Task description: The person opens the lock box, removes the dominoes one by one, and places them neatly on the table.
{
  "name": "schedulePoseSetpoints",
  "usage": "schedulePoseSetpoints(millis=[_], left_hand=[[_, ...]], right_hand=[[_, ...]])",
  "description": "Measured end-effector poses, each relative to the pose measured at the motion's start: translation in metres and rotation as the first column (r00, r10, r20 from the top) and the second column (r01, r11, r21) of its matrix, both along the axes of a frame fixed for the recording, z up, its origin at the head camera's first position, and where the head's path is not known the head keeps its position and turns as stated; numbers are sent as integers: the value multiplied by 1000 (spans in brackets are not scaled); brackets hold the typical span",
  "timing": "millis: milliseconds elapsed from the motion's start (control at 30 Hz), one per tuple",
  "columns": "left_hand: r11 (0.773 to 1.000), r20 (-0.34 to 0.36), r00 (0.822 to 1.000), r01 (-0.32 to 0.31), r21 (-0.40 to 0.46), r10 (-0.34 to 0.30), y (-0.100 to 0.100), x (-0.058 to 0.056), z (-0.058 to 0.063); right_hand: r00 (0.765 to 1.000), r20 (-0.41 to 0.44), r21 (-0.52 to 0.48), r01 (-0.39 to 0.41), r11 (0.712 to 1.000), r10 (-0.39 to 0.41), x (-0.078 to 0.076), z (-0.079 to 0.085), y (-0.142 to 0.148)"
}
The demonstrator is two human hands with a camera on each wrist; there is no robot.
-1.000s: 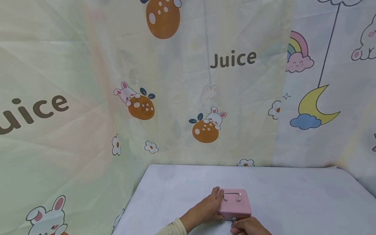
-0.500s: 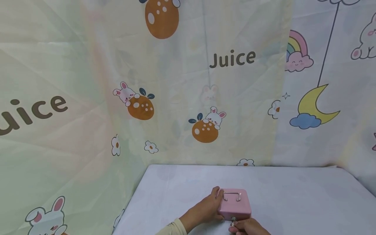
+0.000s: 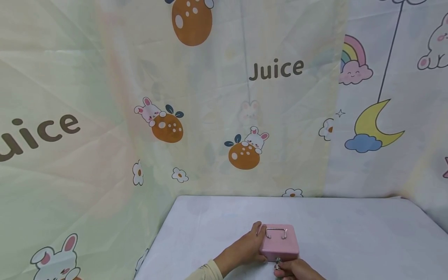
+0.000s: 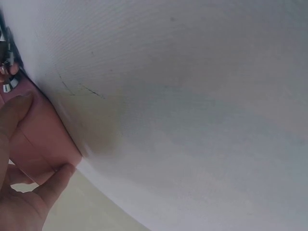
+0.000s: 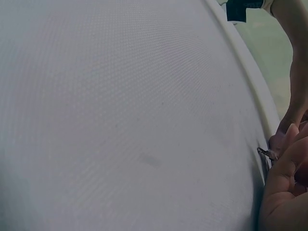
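A small pink metal cash box with a silver carrying handle on its lid stands on the table, lid down. My left hand grips its left side, thumb at the front and fingers toward the back. In the left wrist view, the thumb and fingertips press on the pink box. A silver lock juts from the box's front. Just below it, my right hand pinches a small metal key, largely covered by the fingers. The right wrist view shows a metal end poking out beside that hand.
The white-covered table extends around the box, with its far edge against a hanging printed cloth. More printed cloth hangs at the left and right sides.
My right fingers have shifted slightly at the key, and the key's visible part has changed its angle a little. The box and my left hand stay in place.
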State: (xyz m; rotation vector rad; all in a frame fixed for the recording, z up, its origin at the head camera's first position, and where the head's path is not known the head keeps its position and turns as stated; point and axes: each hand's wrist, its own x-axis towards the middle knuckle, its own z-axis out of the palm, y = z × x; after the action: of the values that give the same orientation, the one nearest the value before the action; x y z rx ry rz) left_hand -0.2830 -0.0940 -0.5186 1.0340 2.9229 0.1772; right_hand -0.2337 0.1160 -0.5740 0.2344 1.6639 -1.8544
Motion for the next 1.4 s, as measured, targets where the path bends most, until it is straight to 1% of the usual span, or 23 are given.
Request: schedulePoseSetpoints(millis=[100,200,300,400,500,567,633,733,800,867,900,1000,1167,1267,1400], left_hand=[[1000,-6,1000,1,-2,-1,1,0,0],[1000,-7,1000,1,-7,-1,1,0,1],[1000,4,1000,-4,-10,4,1,1,2],[1000,12,1000,-8,-12,8,2,1,3],[1000,14,1000,-7,-15,7,2,0,4],[1000,16,1000,-9,-17,9,3,0,4],[1000,19,1000,-10,-19,10,3,0,4],[1000,17,1000,-9,-25,10,3,0,4],[1000,12,1000,-9,-30,9,3,0,4],[999,8,1000,-9,-34,10,3,0,3],[999,7,1000,-10,-35,10,3,0,3],[999,6,1000,-11,-33,12,3,0,3],[999,8,1000,-12,-31,12,2,0,2],[999,6,1000,-9,-35,9,2,0,2],[999,9,1000,-9,-32,10,2,0,2]], right_hand=[[999,20,-43,-29,999,30,-11,-21,7],[998,-11,-24,-54,998,54,-22,-41,11],[998,9,1,-68,998,68,-32,-56,16],[997,21,42,-81,996,80,-36,-62,20],[993,59,49,-100,994,97,-39,-63,25],[993,69,51,-98,994,94,-36,-58,29],[995,67,59,-82,995,78,-29,-46,30],[998,54,141,-46,989,39,-11,-14,25],[999,32,208,-31,978,25,2,9,21],[1000,4,262,-28,965,27,11,26,21],[999,-16,283,-27,959,33,14,31,22],[998,-46,330,-23,944,40,16,37,26],[993,-103,396,-17,918,63,11,37,35],[984,-150,458,-18,889,97,10,39,40],[977,-163,547,-23,837,134,8,44,47]])
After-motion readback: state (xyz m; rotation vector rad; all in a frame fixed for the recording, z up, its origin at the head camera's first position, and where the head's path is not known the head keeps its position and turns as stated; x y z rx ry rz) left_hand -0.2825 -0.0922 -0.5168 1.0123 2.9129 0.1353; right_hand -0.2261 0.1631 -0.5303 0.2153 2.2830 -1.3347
